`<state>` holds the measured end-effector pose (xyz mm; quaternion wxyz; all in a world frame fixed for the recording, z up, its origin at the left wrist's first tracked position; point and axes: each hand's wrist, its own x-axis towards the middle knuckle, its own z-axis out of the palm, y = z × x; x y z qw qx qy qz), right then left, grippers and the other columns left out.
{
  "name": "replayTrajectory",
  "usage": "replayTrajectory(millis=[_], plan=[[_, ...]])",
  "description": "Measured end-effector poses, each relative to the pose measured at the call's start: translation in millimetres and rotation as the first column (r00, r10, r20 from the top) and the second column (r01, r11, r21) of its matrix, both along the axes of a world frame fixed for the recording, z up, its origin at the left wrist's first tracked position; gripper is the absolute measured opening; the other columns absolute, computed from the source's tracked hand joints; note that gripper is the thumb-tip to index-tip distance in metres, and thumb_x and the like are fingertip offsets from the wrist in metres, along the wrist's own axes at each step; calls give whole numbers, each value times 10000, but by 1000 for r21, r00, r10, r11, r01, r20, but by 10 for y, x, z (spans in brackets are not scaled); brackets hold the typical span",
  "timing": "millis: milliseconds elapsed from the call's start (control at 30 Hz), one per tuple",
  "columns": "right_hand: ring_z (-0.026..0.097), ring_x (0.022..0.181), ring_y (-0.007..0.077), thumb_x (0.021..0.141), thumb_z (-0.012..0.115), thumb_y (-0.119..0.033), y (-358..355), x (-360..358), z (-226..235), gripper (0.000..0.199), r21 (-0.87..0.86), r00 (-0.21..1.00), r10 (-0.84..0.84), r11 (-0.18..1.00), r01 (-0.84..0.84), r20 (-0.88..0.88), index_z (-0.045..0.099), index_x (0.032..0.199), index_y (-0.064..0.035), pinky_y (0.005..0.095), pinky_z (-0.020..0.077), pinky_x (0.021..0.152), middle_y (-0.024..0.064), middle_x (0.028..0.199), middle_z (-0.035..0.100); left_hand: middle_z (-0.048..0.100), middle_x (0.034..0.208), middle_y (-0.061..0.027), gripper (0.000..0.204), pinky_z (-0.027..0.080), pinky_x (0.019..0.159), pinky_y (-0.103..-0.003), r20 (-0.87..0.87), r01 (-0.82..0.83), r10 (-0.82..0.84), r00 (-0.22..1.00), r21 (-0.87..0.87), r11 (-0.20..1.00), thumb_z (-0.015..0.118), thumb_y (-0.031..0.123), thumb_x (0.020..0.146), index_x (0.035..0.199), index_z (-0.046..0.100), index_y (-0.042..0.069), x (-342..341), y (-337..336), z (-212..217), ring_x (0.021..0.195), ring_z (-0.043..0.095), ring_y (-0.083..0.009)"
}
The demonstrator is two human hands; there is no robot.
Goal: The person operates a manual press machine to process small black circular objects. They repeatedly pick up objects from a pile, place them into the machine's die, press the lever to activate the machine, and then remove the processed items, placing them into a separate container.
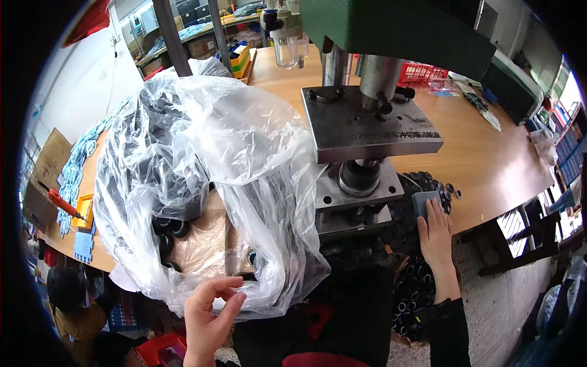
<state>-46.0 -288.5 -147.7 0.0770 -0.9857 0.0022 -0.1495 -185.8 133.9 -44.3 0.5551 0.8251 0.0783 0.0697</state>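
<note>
My left hand (211, 315) is raised in front of the clear plastic bag (257, 147), thumb and forefinger apart with nothing seen between them. The bag is wide open toward me, and black round parts (177, 228) lie inside beside a brown cardboard piece (205, 235). My right hand (436, 237) rests flat, fingers stretched out, on a grey block-shaped box (424, 200) right of the press. Under the press's thick steel upper plate (373, 131), a black round part (359, 177) sits on the lower steel plate (388, 183). The plate seems to meet the part's top.
Many small black rings (449, 189) lie around the grey box, with more in a container (411, 293) below. The green press body (397, 30) overhangs the wooden table (489, 165). A red-handled screwdriver-like tool (64, 203) and yellow bin (85, 211) are at the left.
</note>
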Motion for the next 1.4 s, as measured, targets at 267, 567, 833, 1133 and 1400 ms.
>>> replayTrajectory(millis=[267, 567, 833, 1133, 1400], plan=[[381, 1374, 280, 1025, 364, -431, 65, 124, 14, 551, -32, 1000, -15, 999, 15, 8, 424, 1418, -49, 448, 236, 1143, 148, 1450, 446, 670, 971, -56, 204, 468, 769, -220, -26, -92, 89, 996, -174, 980, 668, -23, 853, 1056, 653, -42, 3, 127, -54, 835, 589, -83], [293, 1421, 288, 1030, 335, -449, 64, -16, 113, 553, 78, 993, -46, 995, 55, -109, 391, 1460, -106, 443, 155, 1185, 107, 1532, 340, 644, 1000, -152, 212, 499, 827, -374, 164, -205, 125, 978, 714, 669, 688, 150, 854, 998, 673, -5, 539, 959, -362, 909, 627, -310], [382, 1353, 309, 1015, 438, -297, 370, -369, 348, 442, 136, 986, 108, 983, -125, 129, 485, 1387, -62, 449, 235, 1137, 132, 1477, 414, 591, 1009, -150, 276, 466, 832, -444, 53, -93, 124, 991, 937, 336, 553, -30, 778, 1047, 524, 27, 952, 1318, -594, 957, 569, -343], [553, 1146, 295, 918, 638, -249, 904, -275, 1057, 389, 237, 879, 268, 895, -379, 394, 590, 1240, -35, 419, 373, 991, 121, 1271, 585, 586, 945, -142, 232, 455, 813, -364, 197, -102, -28, 980, 620, 778, 660, -14, 805, 1014, 560, -6, 638, 873, -67, 890, 570, -304], [583, 1031, 300, 802, 751, -421, 1529, 222, 1166, 556, 439, 870, 114, 827, -351, 480, 580, 1170, -41, 430, 387, 906, 114, 1082, 626, 458, 1173, -87, 514, 387, 1006, -302, 146, 163, -134, 980, -209, 964, 724, 44, 745, 1193, 482, -26, 41, 296, 300, 1111, 517, -169]])
